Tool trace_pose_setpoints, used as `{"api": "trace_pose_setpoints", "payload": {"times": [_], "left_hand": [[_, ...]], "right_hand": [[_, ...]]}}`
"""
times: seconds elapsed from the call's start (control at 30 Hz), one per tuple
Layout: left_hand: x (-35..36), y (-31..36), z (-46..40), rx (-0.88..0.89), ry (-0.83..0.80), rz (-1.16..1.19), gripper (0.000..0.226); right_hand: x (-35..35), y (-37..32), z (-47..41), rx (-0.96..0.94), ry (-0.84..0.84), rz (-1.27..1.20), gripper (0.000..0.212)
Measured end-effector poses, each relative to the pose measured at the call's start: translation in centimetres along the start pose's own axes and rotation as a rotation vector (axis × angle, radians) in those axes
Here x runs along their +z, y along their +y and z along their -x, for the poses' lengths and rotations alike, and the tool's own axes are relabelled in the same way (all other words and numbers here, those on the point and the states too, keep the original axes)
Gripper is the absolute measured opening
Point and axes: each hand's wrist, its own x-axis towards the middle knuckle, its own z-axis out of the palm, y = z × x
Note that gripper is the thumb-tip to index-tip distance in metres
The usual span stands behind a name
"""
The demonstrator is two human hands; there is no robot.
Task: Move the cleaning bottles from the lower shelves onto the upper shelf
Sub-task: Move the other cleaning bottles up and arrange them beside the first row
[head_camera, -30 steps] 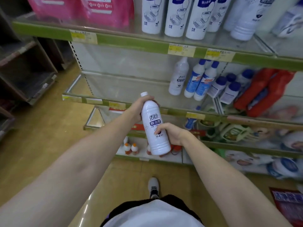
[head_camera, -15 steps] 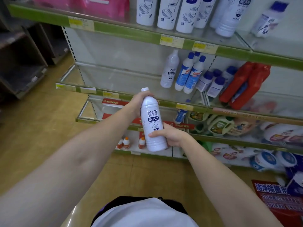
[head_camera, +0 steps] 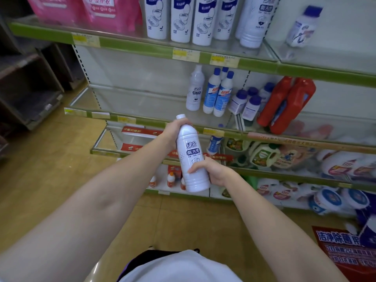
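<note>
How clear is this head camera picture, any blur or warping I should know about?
Head view: the white bottle in both hands is sharp, its label readable; wide-angle warping bows the green shelf edges; the products at far right look soft and hazy; lighting is even, without harsh glare.

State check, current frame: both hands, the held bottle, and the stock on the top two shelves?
left hand: grips the neck of the held bottle
right hand: grips its lower body
held white bottle: capped, near upright, in the air before the shelves
upper shelf: carries white bottles, upright, and pink pouches
matching white bottle: upright on the second shelf
red jugs: leaning left
</note>
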Motion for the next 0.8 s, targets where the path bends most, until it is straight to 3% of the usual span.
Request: {"api": "trace_pose_setpoints", "payload": {"times": [0.17, 0.3, 0.43, 0.6, 0.8], "left_hand": [[1.8, -0.4, 0.2, 0.015, -0.001, -0.032, 0.063], [3.9, 0.6, 1.7, 0.084, -0.035, -0.073, 0.045], [7.0, 3.6, 2.9, 0.221, -0.034, -0.096, 0.029], [11.3, 9.0, 3.8, 0.491, 0.008, -0.101, 0.034], [16.3, 15.6, 6.1, 0.692, -0.004, -0.186, 0.03]], "right_hand": [[-1.2, 0.6, 1.1, -0.031, 0.026, -0.007, 0.058], [-1.9, 0.0, 1.9, -0.096, 0.119, 0.008, 0.064], [-2.6, -2.9, 2.7, -0.203, 0.195, 0.014, 0.067], [-3.7, -8.1, 4.5, -0.361, 0.281, -0.02, 0.071], [-5.3, -15.2, 7.1, -0.581, 0.332, 0.001, 0.057]]}}
